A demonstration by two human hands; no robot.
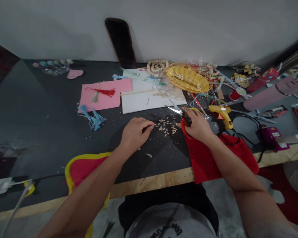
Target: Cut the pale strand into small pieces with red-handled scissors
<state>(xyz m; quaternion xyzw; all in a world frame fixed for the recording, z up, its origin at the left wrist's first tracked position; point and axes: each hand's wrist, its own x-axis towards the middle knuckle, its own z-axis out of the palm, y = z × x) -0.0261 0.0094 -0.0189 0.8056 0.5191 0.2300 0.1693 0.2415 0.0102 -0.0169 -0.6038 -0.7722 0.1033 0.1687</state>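
Note:
On the dark tabletop lies a scatter of small pale cut pieces (166, 127), with fine crumbs around them. My left hand (136, 132) is at the left edge of this scatter, thumb and forefinger pinched on a tiny pale piece whose kind I cannot make out. In my right hand (197, 124) is a pair of scissors (176, 110) with red-and-yellow handles, its blades parted and pointing left above the pieces. Red cloth (206, 162) lies beneath my right wrist and hangs over the table edge.
Behind my hands are a white board (136, 100), pink sheet (101, 109), blue tassels (93, 119) and yellow wicker basket (188, 79). A yellow glue gun (222, 115) and pink bottle (273, 92) stand right. A phone (121, 43) leans against the wall.

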